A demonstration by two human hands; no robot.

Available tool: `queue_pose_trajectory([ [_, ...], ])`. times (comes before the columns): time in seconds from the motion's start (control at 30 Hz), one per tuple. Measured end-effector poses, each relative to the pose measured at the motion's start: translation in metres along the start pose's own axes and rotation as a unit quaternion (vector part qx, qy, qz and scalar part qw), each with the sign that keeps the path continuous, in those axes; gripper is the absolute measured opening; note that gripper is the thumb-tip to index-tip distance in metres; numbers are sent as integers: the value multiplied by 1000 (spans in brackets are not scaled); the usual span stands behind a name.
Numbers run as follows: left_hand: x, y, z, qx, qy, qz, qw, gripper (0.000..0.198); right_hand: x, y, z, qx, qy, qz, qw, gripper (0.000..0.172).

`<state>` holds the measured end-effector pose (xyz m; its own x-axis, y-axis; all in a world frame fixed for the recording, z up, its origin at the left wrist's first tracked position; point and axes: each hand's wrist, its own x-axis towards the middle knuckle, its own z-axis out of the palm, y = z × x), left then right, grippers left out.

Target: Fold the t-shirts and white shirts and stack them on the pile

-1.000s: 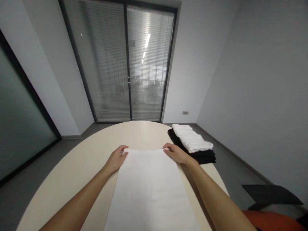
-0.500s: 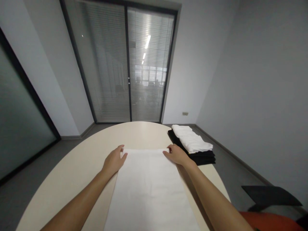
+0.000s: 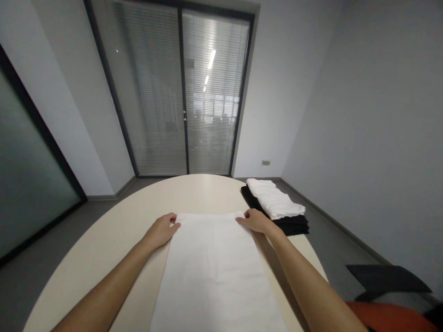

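Note:
A long white cloth (image 3: 214,272) lies flat on the table, running from its straight far edge down past the bottom of the view. At the far left corner, my left hand (image 3: 162,229) pinches the fabric between thumb and fingers. My right hand (image 3: 256,220) grips the far right corner in the same way, its thumb on top of the cloth. Whether the cloth is a garment or a plain sheet I cannot tell. The near end is out of view.
A pale round table (image 3: 114,235) carries everything. Folded white cloth (image 3: 275,198) sits on folded black cloth (image 3: 294,226) beyond my right hand. A chair with a red seat (image 3: 387,316) and black armrest (image 3: 389,278) stands at the lower right. Glass doors (image 3: 183,92) with blinds are ahead.
My left hand has shifted slightly left and down at its corner, and my right hand slightly right. Both keep hold of the white cloth, which lies much as before.

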<state>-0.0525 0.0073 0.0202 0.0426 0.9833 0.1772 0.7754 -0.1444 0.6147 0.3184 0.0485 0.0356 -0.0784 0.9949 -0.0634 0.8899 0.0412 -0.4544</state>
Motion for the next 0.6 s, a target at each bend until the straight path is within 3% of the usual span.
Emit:
queue_pose_trajectory([
  [0.13,0,4,1,-112,9,-27,993,18,2,1,0,139,8,-34,990,30],
  [0.23,2,4,3,-199,46,-75,976,24,7,-2,5,241,83,-79,964,35],
  [0.3,4,2,4,-239,60,-105,963,22,9,-3,11,260,114,-72,956,38],
  [0.47,6,0,4,-288,38,-128,948,18,10,-3,20,223,63,-23,973,25],
  [0.6,1,10,-2,-344,28,-149,927,31,7,-7,13,332,54,-14,942,36],
])
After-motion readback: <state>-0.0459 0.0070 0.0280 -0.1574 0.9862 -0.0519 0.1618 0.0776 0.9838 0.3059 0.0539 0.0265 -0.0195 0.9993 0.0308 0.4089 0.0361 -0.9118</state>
